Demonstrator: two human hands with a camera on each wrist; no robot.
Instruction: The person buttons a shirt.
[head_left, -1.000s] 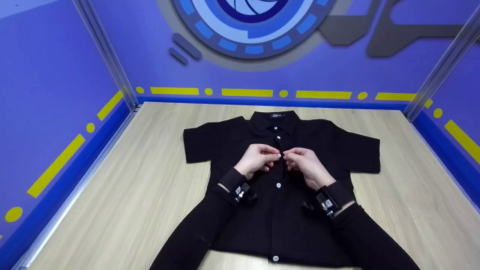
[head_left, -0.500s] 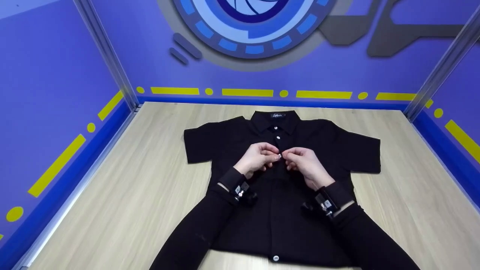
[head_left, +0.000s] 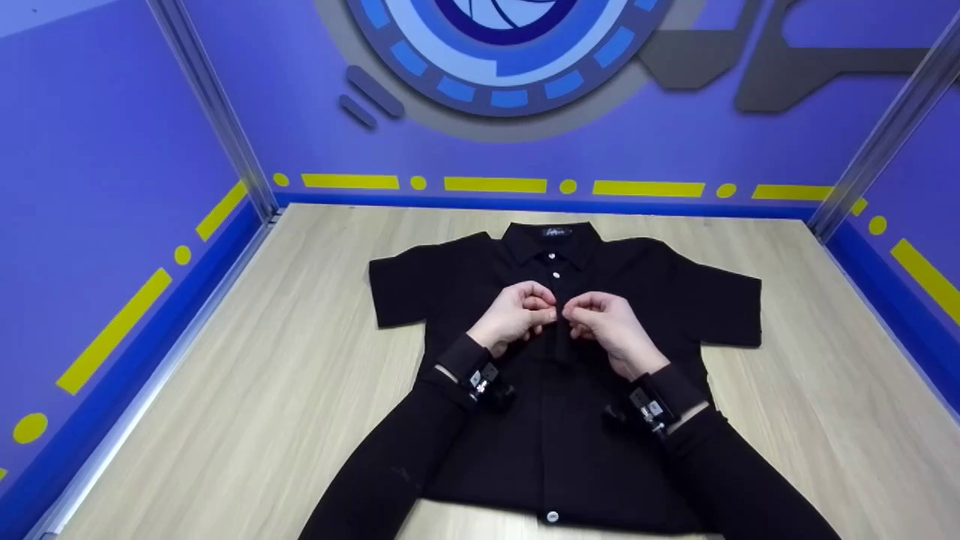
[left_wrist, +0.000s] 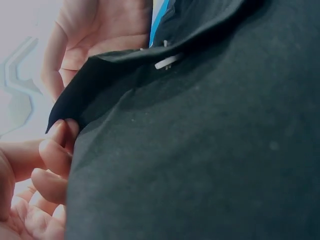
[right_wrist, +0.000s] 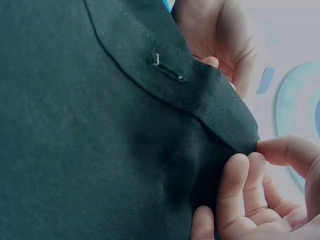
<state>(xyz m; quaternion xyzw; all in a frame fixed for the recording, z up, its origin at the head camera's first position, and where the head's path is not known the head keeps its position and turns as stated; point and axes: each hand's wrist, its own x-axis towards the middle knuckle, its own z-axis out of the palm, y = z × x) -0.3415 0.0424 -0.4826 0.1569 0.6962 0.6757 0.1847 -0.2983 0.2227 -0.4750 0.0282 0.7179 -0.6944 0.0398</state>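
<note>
A black short-sleeved shirt [head_left: 540, 427] lies front up, its collar at the far side. Across its front placket, my left hand [head_left: 514, 315] pinches the cloth edge from the left. Close by on the other side, my right hand [head_left: 611, 330] pinches the placket between thumb and fingers. A white button [left_wrist: 168, 62] shows edge-on under the lifted cloth in the left wrist view. The right wrist view has a stitched buttonhole [right_wrist: 169, 69] in the raised strip. No button shows between my fingertips in the head view.
White buttons sit near the collar, one being the upper button [head_left: 556, 275], and a bottom button [head_left: 553, 517] lies at the hem. The shirt rests on a wooden table [head_left: 247, 375]. Blue panels [head_left: 112, 150] with metal corner posts [head_left: 225, 112] enclose the back and sides.
The button seen between my fingertips is now out of sight in the head view. My left hand has shifted slightly up and left. A lower placket button has become covered.
</note>
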